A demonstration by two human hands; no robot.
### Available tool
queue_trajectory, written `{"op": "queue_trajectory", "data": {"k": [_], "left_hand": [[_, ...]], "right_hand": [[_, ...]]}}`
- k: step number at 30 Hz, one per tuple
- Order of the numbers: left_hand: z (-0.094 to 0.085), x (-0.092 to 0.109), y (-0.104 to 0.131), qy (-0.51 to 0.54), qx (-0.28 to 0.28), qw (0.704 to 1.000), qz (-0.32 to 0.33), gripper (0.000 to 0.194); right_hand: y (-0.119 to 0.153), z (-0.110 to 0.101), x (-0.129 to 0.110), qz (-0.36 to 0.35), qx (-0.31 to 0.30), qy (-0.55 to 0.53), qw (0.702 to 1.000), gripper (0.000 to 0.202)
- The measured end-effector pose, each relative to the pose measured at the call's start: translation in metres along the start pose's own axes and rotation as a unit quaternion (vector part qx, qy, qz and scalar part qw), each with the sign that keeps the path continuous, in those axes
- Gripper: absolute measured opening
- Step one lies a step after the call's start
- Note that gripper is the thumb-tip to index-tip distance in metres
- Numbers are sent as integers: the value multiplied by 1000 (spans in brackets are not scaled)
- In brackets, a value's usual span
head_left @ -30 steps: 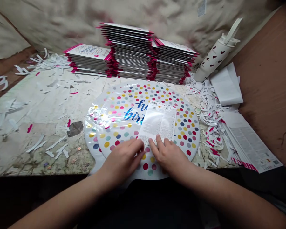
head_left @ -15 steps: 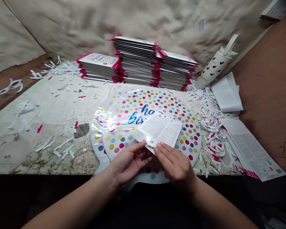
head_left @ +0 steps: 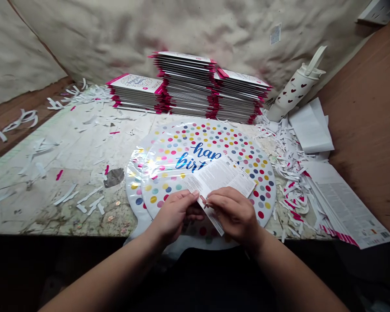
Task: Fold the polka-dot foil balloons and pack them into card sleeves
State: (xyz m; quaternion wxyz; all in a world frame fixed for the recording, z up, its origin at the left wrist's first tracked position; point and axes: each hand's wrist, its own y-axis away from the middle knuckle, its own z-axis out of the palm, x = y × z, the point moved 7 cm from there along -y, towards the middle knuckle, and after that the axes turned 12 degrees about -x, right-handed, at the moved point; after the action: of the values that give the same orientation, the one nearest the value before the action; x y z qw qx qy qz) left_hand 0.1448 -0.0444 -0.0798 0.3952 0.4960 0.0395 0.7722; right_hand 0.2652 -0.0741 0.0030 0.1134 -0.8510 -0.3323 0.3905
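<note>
A printed white card (head_left: pixel 225 175) with small text is held tilted over the dotted foil balloons. My left hand (head_left: pixel 177 214) pinches its near left edge between thumb and fingers. My right hand (head_left: pixel 235 214) is closed in a pinch at the near edge, its fingertips close to my left thumb; a narrow printed flap of the card angles down below them. Below lie flat foil balloons (head_left: pixel 169 141), overlapping, with multicoloured dots and blue "birthday" lettering partly covered by the card. Whatever is between my right fingertips besides the card edge is hidden.
Stacks of pink-edged card packs (head_left: pixel 190 86) stand along the back wall. To the right are a white tumbler (head_left: pixel 292 93) with hearts, paper shreds (head_left: pixel 289 169), and a fanned pile of printed cards (head_left: pixel 351 203). More paper strips (head_left: pixel 91 201) litter the left table.
My right hand has gone from lying flat on the card to pinching its near edge. The card has turned and shifted right, and a narrow flap now shows below. The view moved slightly.
</note>
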Motion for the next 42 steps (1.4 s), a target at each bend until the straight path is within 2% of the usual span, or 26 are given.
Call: {"op": "queue_trajectory", "data": {"k": [1, 3, 5, 6, 7, 9, 11, 12, 13, 14, 17, 19, 21, 23, 24, 25, 26, 27, 29, 31, 33, 35, 37, 39, 40, 42], "left_hand": [[-4, 3, -1, -10, 9, 1000, 2, 25], [-10, 14, 0, -78, 20, 996, 29, 26], [-8, 34, 7, -225, 29, 971, 77, 28], [-3, 45, 12, -318, 34, 942, 100, 32], [6, 55, 17, -411, 37, 903, 121, 38], [33, 72, 29, -563, 7, 811, 159, 51], [65, 83, 40, -655, -78, 723, 205, 64], [77, 90, 45, -675, -109, 692, 233, 66], [83, 99, 50, -674, -114, 681, 264, 65], [82, 110, 54, -656, -98, 688, 293, 63], [58, 136, 64, -569, -26, 741, 357, 48], [40, 139, 71, -575, -38, 728, 372, 35], [19, 152, 86, -637, 23, 647, 419, 30], [-10, 182, 101, -707, 194, 517, 441, 37], [-28, 201, 102, -738, 297, 451, 404, 41], [-47, 222, 96, -760, 372, 408, 344, 43], [-67, 243, 86, -764, 419, 391, 296, 42], [-85, 263, 68, -770, 428, 396, 258, 42], [-117, 293, 13, -799, 382, 433, 166, 43], [-139, 317, -41, -807, 353, 456, 130, 40], [-151, 333, -90, -806, 339, 473, 113, 39], [-153, 342, -123, -797, 344, 485, 107, 44], [-141, 345, -134, -772, 371, 498, 137, 49], [-111, 331, -123, -749, 385, 500, 202, 52], [-90, 315, -112, -747, 370, 498, 238, 51], [-44, 262, -84, -773, 300, 501, 248, 43]], "right_hand": [[2, -3, 1, 21, -34, -35, 999, 17], [13, -7, 6, 91, -170, -47, 980, 16], [32, -21, 18, 195, -277, 47, 940, 25], [38, -36, 24, 242, -274, 114, 924, 28], [39, -54, 26, 268, -227, 175, 920, 31], [29, -87, 15, 244, -71, 232, 939, 53], [14, -99, -1, 171, 28, 167, 971, 65], [6, -99, -6, 141, 48, 100, 984, 56], [-2, -98, -8, 122, 72, 19, 990, 42], [-8, -98, -8, 114, 108, -67, 985, 29], [-17, -96, 9, 123, 257, -268, 921, 11], [-27, -85, 22, 126, 250, -323, 904, 19], [-38, -77, 34, 106, 190, -322, 921, 39], [-37, -76, 51, 102, 162, -291, 937, 52], [-32, -78, 62, 113, 163, -273, 941, 52], [-25, -79, 73, 135, 162, -256, 943, 48], [-17, -79, 83, 161, 158, -241, 944, 45], [-9, -79, 92, 186, 152, -225, 944, 42], [6, -78, 99, 224, 130, -180, 949, 39], [16, -73, 94, 240, 75, -110, 962, 36], [21, -62, 82, 223, -11, -16, 975, 32], [29, -43, 67, 172, -121, 81, 974, 32], [43, -21, 52, 100, -202, 160, 961, 38], [58, -4, 41, 39, -241, 219, 945, 45], [64, 0, 36, 13, -245, 237, 940, 45], [70, 1, 28, -7, -237, 237, 942, 43]]}}
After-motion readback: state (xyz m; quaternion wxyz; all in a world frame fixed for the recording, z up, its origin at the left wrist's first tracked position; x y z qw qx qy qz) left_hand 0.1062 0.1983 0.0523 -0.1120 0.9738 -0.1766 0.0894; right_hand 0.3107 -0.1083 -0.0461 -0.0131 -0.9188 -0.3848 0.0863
